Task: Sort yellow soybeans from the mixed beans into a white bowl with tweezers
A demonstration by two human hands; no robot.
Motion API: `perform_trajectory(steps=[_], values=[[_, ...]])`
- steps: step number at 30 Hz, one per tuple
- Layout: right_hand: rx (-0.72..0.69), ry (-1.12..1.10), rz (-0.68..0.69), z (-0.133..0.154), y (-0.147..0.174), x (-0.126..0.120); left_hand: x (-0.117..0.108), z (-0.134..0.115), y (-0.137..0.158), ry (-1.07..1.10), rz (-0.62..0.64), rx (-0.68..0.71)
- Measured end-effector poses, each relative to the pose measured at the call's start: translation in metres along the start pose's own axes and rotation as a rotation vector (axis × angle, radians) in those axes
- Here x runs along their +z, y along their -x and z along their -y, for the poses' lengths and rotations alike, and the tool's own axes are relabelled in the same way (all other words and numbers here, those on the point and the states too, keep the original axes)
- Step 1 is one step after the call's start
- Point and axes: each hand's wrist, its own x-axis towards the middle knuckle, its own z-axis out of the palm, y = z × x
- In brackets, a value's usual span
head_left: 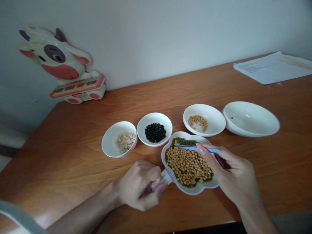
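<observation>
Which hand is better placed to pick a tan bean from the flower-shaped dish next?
Right, most likely: the right hand holds blue tweezers, tips by the tan beans in the flower-shaped dish; the left hand grips its handle.

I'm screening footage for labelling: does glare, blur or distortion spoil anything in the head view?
Head view: light is soft and dim; a pale sheen washes the lower left of the table; highlights sit inside the far-right bowl, which looks stretched, perhaps by the lens; print on the paper is unreadable; the blue tweezers are fairly distinct.
</observation>
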Motion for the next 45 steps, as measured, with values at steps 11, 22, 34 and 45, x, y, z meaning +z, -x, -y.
perform_trajectory(steps=[11, 22, 34, 45], values=[[-0.058, 0.075, -0.062, 0.0, 0.0058, -0.0014, 0.0002, 0.001, 0.0016, 0.011, 0.012, -0.001], [-0.091, 0.047, -0.026, 0.0004, 0.006, -0.0019, -0.001, -0.0001, -0.0001, 0.007, 0.008, 0.006], [-0.19, 0.109, 0.008, -0.0003, 0.0057, -0.0065, -0.0021, -0.0021, -0.0029, 0.016, -0.004, 0.019], [-0.179, 0.086, -0.006, 0.0006, 0.006, -0.006, -0.0009, -0.0017, -0.0024, 0.009, -0.001, 0.016]])
